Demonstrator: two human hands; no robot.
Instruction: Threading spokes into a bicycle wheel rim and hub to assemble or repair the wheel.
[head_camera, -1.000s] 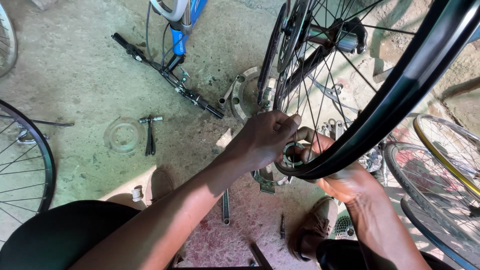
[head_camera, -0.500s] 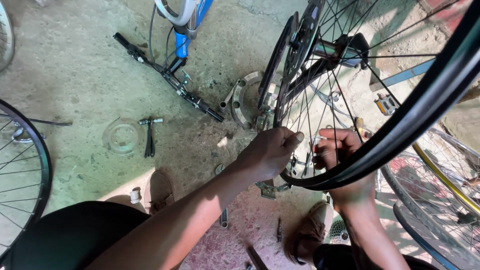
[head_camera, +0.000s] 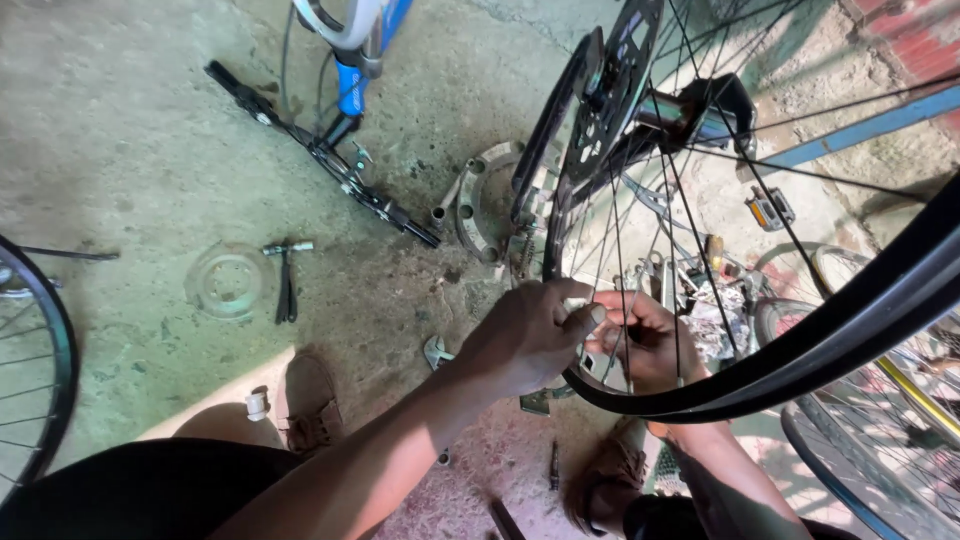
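Rough concrete floor (head_camera: 130, 130), grey-green, stained and gritty, reddish patch near bottom middle. Sunlight hits lower strip and right side, rest in shade. Handlebar with blue stem (head_camera: 330, 120) lying flat top left. Round metal disc (head_camera: 228, 282) on floor, small hammer-like tool (head_camera: 287, 275) just beside it. Spare wheel (head_camera: 35, 370) at left edge. More rims piled far right (head_camera: 900, 400). Brick edge top right corner (head_camera: 920, 45).

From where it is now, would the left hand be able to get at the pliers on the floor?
Probably yes. The left hand is at the wheel's spokes, and the pliers lie apart on open concrete beside a round disc, with nothing between them. It would have to leave the spokes and stretch well leftward.
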